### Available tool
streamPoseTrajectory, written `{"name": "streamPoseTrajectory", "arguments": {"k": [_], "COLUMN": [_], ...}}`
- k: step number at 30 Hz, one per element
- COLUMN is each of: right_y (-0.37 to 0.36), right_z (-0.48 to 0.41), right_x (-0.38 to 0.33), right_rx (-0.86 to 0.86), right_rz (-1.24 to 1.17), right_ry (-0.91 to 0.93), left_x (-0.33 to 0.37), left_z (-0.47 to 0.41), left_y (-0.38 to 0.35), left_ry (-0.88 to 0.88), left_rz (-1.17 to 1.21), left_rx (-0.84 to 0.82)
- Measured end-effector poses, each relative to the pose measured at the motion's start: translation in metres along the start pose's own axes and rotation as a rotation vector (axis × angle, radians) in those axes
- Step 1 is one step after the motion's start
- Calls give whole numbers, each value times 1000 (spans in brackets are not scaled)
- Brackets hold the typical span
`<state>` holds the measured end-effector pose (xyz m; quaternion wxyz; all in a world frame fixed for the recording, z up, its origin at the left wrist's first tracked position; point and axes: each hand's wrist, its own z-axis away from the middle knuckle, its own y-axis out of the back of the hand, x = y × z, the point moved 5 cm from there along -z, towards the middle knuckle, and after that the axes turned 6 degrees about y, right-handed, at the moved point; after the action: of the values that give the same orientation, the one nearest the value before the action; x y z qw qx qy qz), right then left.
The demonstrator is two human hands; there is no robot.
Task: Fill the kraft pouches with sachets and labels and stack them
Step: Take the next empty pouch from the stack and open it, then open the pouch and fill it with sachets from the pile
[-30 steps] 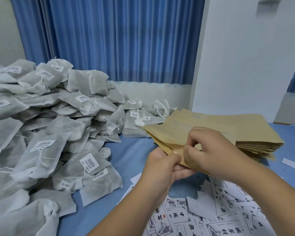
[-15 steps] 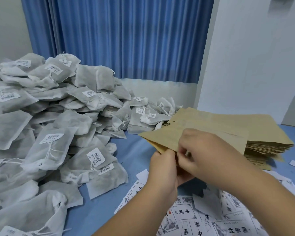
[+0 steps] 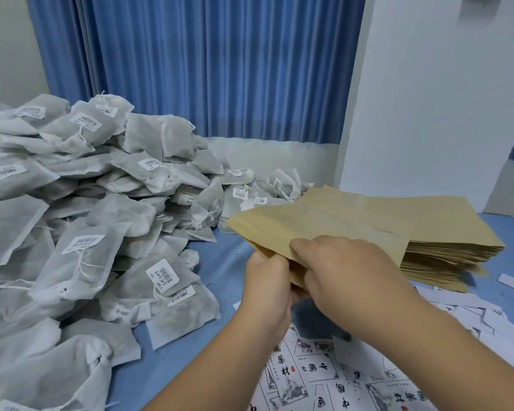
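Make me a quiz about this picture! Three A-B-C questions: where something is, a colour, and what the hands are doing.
1. Where is the sachet pile? A left B right C on the floor
2. What colour is the curtain? A red B blue C green
3. What are the left hand and right hand doing? A lying flat B gripping one kraft pouch C waving
1 A: it fills the left side. 2 B: its folds are blue. 3 B: fingers of both curl on the kraft pouch.
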<state>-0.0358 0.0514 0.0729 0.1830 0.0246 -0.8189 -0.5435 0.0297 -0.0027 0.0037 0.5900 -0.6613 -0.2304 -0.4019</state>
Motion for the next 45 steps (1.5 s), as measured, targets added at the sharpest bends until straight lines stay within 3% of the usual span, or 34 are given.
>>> {"name": "streamPoseTrajectory", "arguments": {"k": [5, 11, 19, 24, 29, 32, 34, 37, 40, 45], "right_y": [13, 38, 33, 35, 36, 36, 37, 39, 39, 35], "right_z": [3, 13, 11, 12, 14, 15, 17, 19, 19, 19], "right_x": [5, 44, 41, 49, 51, 53, 56, 59, 61, 70], "right_rx": [30, 232, 229, 238, 207, 167, 153, 161, 154, 175], "right_rz": [-12, -100, -228, -312, -337, -339, -352, -401, -398, -381], "right_ry": [-19, -273, -238, -243, -262, -281, -292, -300, -282, -301], "left_x": [-11, -16, -15, -9, 9, 33, 52, 85, 94, 77], "left_z": [-1, 4, 3, 6, 16, 27, 33, 42, 46, 42], "left_y": [9, 19, 18, 14, 8, 13, 27, 53, 85, 105], "left_ry": [199, 401, 346, 330, 224, 127, -24, -307, -123, 23], "left_rz": [11, -82, -12, -11, -388, -738, -1029, -1826, -2106, -2123], "left_rx": [51, 115, 168, 97, -3, -34, 67, 431, 529, 286]}}
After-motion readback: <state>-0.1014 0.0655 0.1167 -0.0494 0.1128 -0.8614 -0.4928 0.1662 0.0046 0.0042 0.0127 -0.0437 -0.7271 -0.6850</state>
